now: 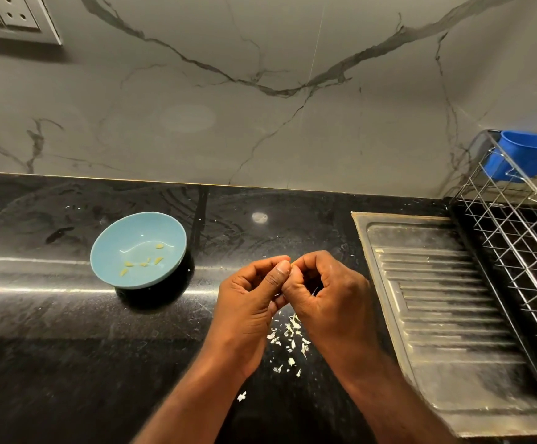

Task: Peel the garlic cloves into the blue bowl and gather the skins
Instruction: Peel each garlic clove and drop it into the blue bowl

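A light blue bowl (138,249) stands on the black counter, left of my hands, with several peeled garlic cloves (141,262) inside. My left hand (249,294) and my right hand (323,294) meet above the counter, fingertips pinched together on a small garlic clove (291,268) that is almost wholly hidden between them. White garlic skins (288,339) lie scattered on the counter just below and between my wrists. One stray skin piece (241,396) lies nearer to me.
A steel sink drainboard (443,315) is set into the counter on the right. Beyond it a wire dish rack (517,225) holds a blue plastic tub (526,158). A marble wall rises behind the black counter (52,331); a socket plate (17,14) is at the top left.
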